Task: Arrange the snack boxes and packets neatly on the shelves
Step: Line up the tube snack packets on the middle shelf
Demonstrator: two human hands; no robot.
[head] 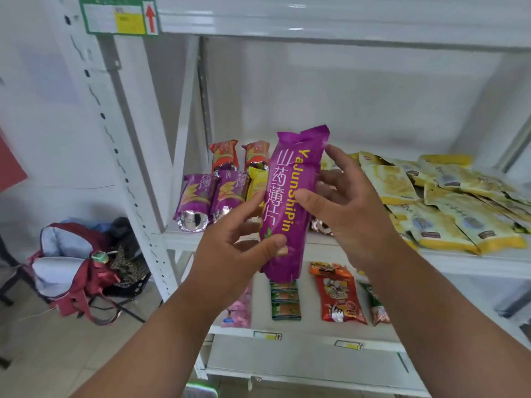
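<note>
I hold a long purple snack packet (290, 196) upright in front of the white shelf (448, 258). My left hand (238, 251) grips its lower part, thumb across the front. My right hand (342, 202) grips its middle from the right, thumb on the front, fingers behind. On the shelf behind lie purple tube packets (198, 199), red ones (225, 155) and a yellow one (255, 182), with their ends towards me. A spread of flat yellow packets (448, 205) covers the shelf's right part.
The lower shelf (310, 337) holds a pink packet (238, 311), a green one (284, 300) and a red one (339, 294). A white slotted upright (123, 168) stands left of the shelves. A red bag (71, 265) sits on a black stand on the floor at the left.
</note>
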